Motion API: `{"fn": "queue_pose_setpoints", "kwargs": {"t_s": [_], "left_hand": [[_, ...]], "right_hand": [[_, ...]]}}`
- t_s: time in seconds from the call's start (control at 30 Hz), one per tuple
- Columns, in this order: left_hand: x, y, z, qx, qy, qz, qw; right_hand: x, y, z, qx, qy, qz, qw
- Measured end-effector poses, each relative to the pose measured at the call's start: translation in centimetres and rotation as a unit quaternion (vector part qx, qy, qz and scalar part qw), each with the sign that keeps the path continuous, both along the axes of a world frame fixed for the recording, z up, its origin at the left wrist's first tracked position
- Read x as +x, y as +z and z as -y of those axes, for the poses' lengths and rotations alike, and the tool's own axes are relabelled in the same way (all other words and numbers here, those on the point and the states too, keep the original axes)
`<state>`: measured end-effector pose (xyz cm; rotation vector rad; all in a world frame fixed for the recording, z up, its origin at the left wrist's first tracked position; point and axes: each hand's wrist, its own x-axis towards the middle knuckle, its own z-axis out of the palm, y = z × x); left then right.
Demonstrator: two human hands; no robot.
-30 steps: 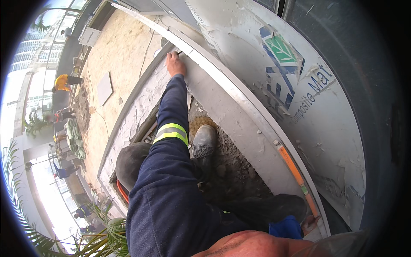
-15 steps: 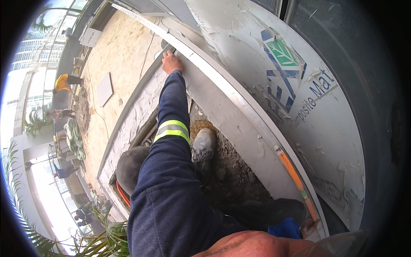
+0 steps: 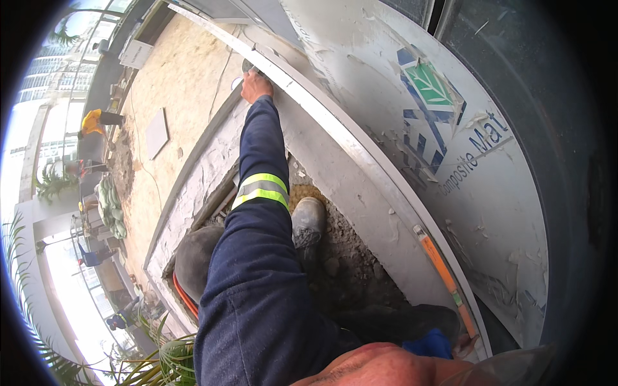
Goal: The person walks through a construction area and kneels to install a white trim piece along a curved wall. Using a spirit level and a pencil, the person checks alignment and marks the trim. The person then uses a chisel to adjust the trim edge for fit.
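- Straightedge bar [image 3: 347,130], long and pale, lies along the right-hand side of a grey plastered wall [image 3: 351,174], running from the far end down to the lower right.
- Orange strip [image 3: 438,264] with a green patch sits along the near stretch of the bar; whether it is part of it I cannot tell.
- Both hands are well apart. Left hand [image 3: 257,87] reaches to the far wall corner just beside the bar, fingers bent; what they grip is unclear.
- Right hand [image 3: 465,346], partly hidden, is at the strip's lower end; its grip cannot be told.
- Between the walls, a dusty boot [image 3: 309,219] stands on loose soil [image 3: 344,264].
- Right of the bar rises a scuffed pale panel [image 3: 476,212].
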<state>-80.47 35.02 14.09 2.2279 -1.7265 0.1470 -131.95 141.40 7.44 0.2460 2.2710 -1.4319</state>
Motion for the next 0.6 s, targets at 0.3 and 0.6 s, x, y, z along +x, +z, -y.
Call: {"fn": "queue_pose_setpoints", "kwargs": {"t_s": [0.3, 0.6], "left_hand": [[7.1, 1.9, -1.6, 0.08, -0.001, 0.075, 0.994], [4.4, 12.2, -3.2, -0.039, -0.096, 0.066, 0.992]], "right_hand": [[1.9, 1.9, 5.7, -0.115, -0.067, 0.107, 0.985], [4.2, 4.7, 12.7, -0.264, -0.184, 0.061, 0.945]]}}
